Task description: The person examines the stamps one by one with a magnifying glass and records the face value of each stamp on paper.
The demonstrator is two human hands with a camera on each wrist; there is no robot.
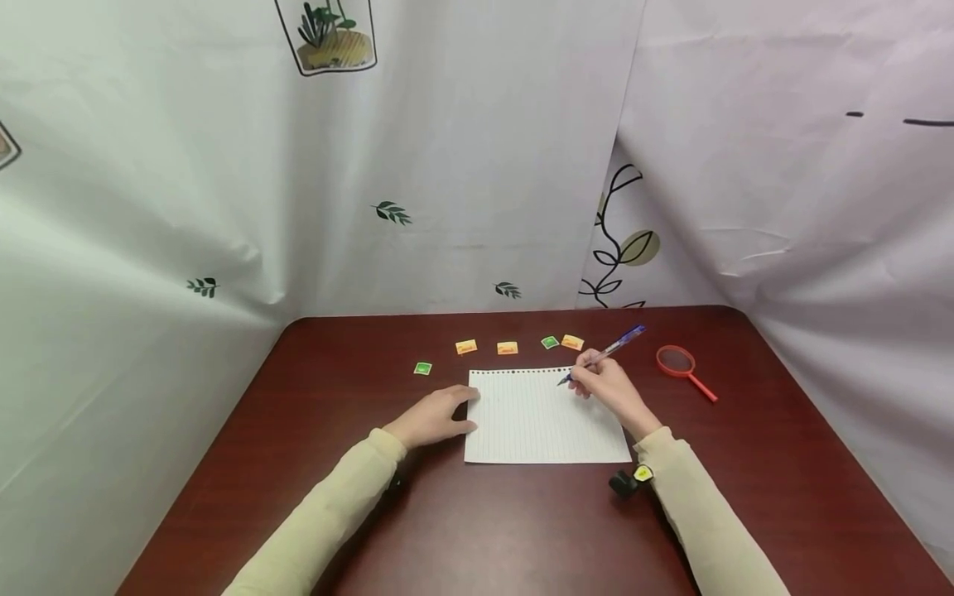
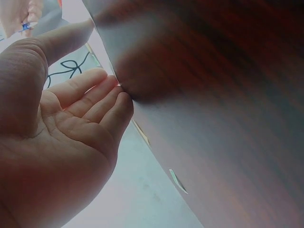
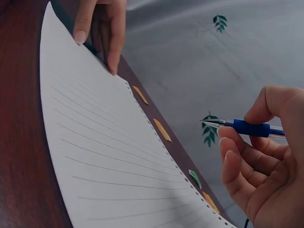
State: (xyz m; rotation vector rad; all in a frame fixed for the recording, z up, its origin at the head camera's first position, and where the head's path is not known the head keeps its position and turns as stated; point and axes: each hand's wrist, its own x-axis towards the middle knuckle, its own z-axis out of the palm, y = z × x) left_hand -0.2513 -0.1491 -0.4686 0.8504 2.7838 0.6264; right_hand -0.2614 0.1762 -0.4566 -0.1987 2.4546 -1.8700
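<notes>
A sheet of lined paper point(image 1: 547, 418) with punched holes along its far edge lies on the dark red table. My left hand point(image 1: 435, 416) rests at the paper's left edge, thumb and fingers spread; in the left wrist view the hand point(image 2: 71, 123) shows its palm, fingers extended. Over the upper right of the paper, my right hand point(image 1: 607, 387) pinches a blue pen point(image 1: 624, 338). In the right wrist view that hand point(image 3: 270, 166) grips the pen point(image 3: 251, 128) near its tip, which appears raised off the paper point(image 3: 114, 152).
Behind the paper lie orange cards point(image 1: 508, 348) and green cards point(image 1: 422, 368). A red magnifying glass point(image 1: 676, 362) is at the right. Nearer the front, a small black object point(image 1: 623, 483) shows beside my right sleeve. White printed cloth point(image 1: 462, 165) hangs beyond the table point(image 1: 492, 530).
</notes>
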